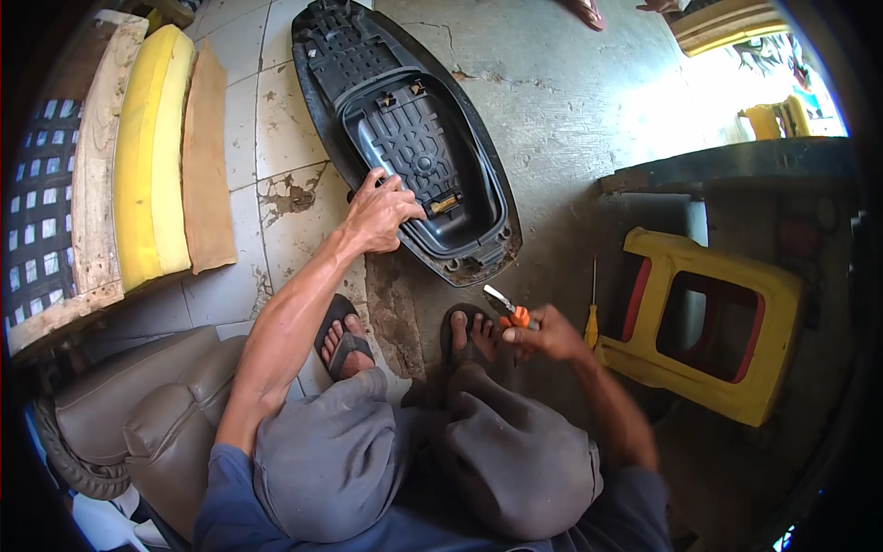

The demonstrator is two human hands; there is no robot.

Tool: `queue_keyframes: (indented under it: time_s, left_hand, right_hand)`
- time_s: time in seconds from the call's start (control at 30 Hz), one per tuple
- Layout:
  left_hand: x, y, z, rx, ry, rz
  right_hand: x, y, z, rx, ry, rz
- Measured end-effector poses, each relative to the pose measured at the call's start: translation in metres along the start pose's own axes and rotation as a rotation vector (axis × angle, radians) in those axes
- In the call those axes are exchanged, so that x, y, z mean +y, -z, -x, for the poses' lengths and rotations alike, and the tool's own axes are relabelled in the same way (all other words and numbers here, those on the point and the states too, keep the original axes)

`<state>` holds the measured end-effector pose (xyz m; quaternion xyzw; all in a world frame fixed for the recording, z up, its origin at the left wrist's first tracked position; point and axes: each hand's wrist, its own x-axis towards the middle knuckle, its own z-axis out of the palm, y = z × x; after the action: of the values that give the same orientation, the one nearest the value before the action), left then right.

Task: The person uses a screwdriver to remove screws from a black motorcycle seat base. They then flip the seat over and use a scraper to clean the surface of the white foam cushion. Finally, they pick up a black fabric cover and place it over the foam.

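The floor (570,120) has 2 parts: pale tiles (241,115) on the L side, w/ cracks & brown dirt, & rough grey cement on the R side. V. bright light comes in at the top R, & the low R side of the room is dark. At the top edge is another person's foot (589,13).

The big black seat base (405,138) lies on the floor in front of the person, hollow side up. It's hard & a bit shiny, long & round like a boat, w/ bumpy ribs & a deep bowl inside.

The L hand (383,217) is on the bowl's near L edge, fingers bent over it. The R hand (546,335) is shut round a tool (519,317) w/ an orange handle & a shiny metal end, near the base's tip but not touching it. The 2 hands are apart.

On the L: a rough wood frame (97,156), a smooth, long yellow block (152,166) & a flat brown strip (209,166). Below are puffy brown cushions (152,405) w/ soft folds. On the R, a yellow stool (782,340) w/ a square hole & red inside is tipped over. Next to it is a thin metal rod w/ a yellow handle (591,324).
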<state>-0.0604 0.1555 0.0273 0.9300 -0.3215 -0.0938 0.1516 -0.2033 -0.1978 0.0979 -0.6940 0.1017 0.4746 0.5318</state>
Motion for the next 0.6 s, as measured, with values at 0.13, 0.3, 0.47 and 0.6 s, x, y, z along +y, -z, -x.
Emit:
queue_keyframes:
  time_s: [0.13, 0.3, 0.47, 0.6]
  left_hand:
    - [0.021, -0.002, -0.027, 0.028, 0.034, 0.025]
    - [0.034, 0.005, -0.051, -0.002, 0.056, 0.014]
    - [0.024, 0.006, -0.041, -0.056, -0.049, 0.166]
    - [0.031, 0.010, -0.028, -0.021, 0.013, 0.401]
  right_hand:
    - [0.030, -0.021, 0.003, 0.500, 0.140, 0.281]
    - [0.002, 0.010, 0.004, 0.269, 0.281, -0.021]
    - [-0.003, 0.004, 0.013, 0.037, 0.377, -0.931]
    - [0.008, 0.000, -0.001, 0.227, 0.163, -0.456]
